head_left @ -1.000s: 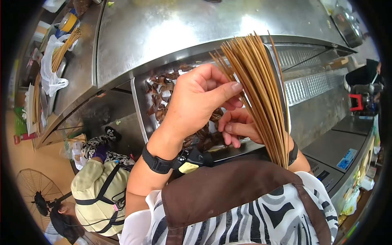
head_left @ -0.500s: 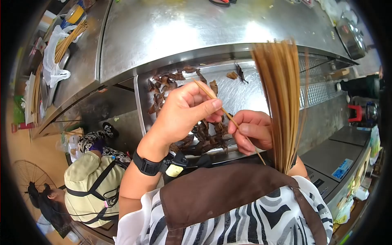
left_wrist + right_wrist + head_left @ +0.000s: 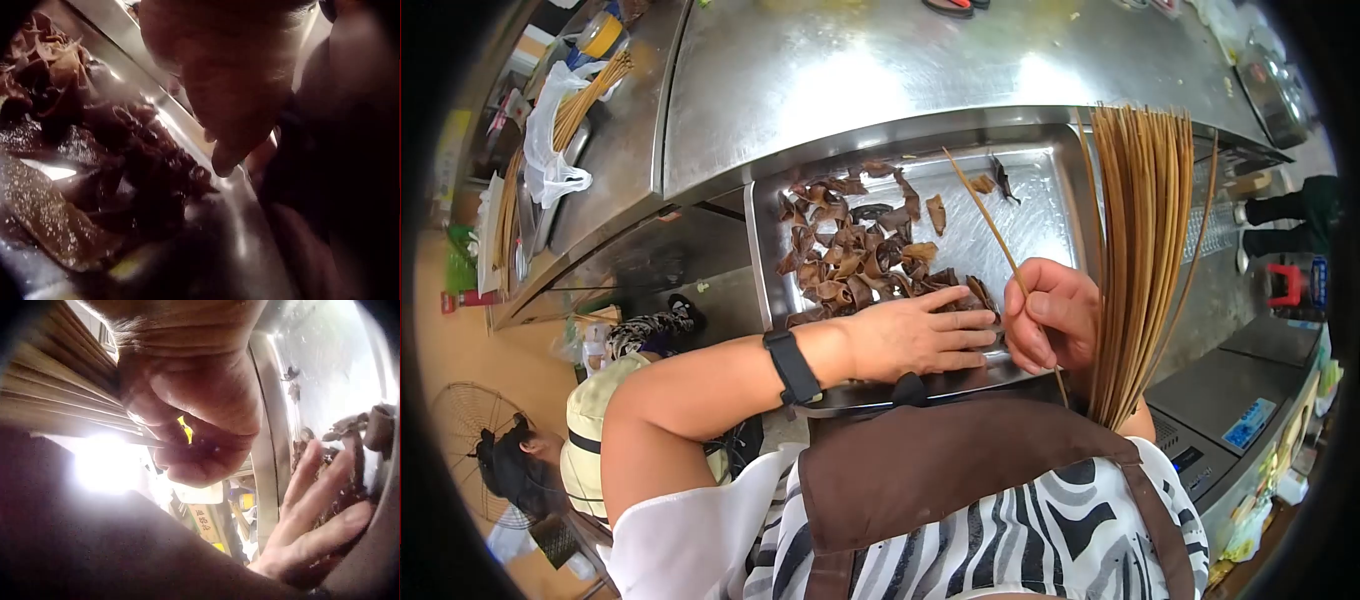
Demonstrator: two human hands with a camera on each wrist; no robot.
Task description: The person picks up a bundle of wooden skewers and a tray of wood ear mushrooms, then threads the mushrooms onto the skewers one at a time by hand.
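Observation:
My left hand [image 3: 920, 338] reaches across the near side of a metal tray [image 3: 1065, 205], palm down with fingers straight and spread. Its fingertips are at the near edge of a heap of dark brown curled pieces [image 3: 840, 265]. In the left wrist view, glossy brown pieces [image 3: 56, 212] lie beside the tray's wall. Between thumb and fingers, my right hand [image 3: 1055, 315] pinches one thin bamboo skewer [image 3: 985, 215], which slants up to the left over the tray. A thick bundle of skewers [image 3: 1145, 250] stands upright just right of that hand, its lower end by the brown apron.
A steel counter [image 3: 920, 70] runs behind the tray. More skewers [image 3: 590, 95] lie in a white plastic bag [image 3: 555, 150] at the far left. Another person [image 3: 580, 440] sits at the lower left near a wire fan [image 3: 475, 450]. A red stool [image 3: 1283, 285] stands at right.
My left hand has let go of the skewer and moved down over the brown pieces, fingers spread. One skewer, drawn from the bundle side, now stays in my right hand alone.

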